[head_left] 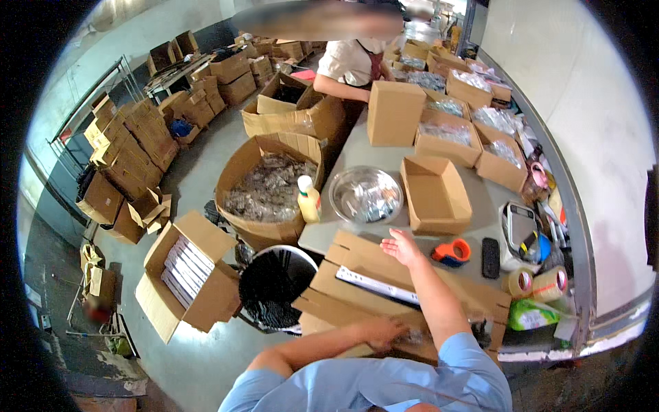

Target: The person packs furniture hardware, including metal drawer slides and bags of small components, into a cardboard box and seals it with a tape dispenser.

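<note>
Flattened cardboard (336, 259) covers the near end of the table in front of me. A long, pale metal rail with holes (377, 285), resembling a drawer slide, lies across it. My right hand (401, 247) is raised over the far edge of the cardboard, palm showing, fingers stretched out and holding nothing. Close to my body, my left hand (384, 333) is low over the cardboard, beside something clear and shiny. Motion blurs its fingers, so its grip is unclear. Part of the rail is hidden behind my right forearm.
A steel bowl (336, 206) with small packets, an open carton (439, 223), and an orange tape dispenser (451, 252) stand beyond. Tape rolls (549, 283) sit right. At left are a carton of rails (223, 237) and a black-lined bucket (305, 259). Another person (347, 65) stands across.
</note>
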Demonstrator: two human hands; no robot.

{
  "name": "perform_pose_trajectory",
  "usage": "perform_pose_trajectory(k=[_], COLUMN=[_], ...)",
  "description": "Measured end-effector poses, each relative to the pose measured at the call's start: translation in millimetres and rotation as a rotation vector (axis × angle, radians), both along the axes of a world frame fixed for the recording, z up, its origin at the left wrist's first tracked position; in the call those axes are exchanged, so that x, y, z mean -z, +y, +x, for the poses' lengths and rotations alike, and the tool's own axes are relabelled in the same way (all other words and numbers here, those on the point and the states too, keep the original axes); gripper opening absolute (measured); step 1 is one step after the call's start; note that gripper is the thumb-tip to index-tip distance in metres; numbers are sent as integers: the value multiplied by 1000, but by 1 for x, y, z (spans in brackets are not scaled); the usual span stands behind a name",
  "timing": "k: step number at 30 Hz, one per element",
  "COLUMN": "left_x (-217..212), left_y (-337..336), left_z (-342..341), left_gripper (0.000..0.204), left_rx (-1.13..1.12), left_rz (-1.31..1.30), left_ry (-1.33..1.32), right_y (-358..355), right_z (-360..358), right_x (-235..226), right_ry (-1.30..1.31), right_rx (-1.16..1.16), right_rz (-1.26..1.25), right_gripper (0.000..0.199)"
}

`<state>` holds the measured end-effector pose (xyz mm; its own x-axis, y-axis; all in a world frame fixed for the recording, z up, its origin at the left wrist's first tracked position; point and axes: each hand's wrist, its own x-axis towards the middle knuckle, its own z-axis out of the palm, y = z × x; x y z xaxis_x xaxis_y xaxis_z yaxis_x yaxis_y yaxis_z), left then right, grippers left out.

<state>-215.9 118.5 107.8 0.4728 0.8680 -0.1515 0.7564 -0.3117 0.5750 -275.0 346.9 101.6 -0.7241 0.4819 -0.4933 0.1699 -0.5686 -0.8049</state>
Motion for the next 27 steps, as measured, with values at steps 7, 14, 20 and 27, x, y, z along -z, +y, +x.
perform_pose_trajectory(k=[7,14,20,27], left_x=[22,22,-28,-43], left_y=[4,1,-16,-34], left_z=[13,7,3,12], left_gripper=[48,47,29,24], left_rx=[-34,-88,-131,-148], left_rz=[60,8,57,276], left_ry=[-44,-167,-80,263], right_y=[31,7,-7,-57], right_z=[-83,-30,90,166], right_x=[58,-15,-70,-36], right_ry=[152,314,181,-62], right_rx=[140,188,160,162], right_rz=[-394,-179,128,562], right_gripper=[26,19,35,26])
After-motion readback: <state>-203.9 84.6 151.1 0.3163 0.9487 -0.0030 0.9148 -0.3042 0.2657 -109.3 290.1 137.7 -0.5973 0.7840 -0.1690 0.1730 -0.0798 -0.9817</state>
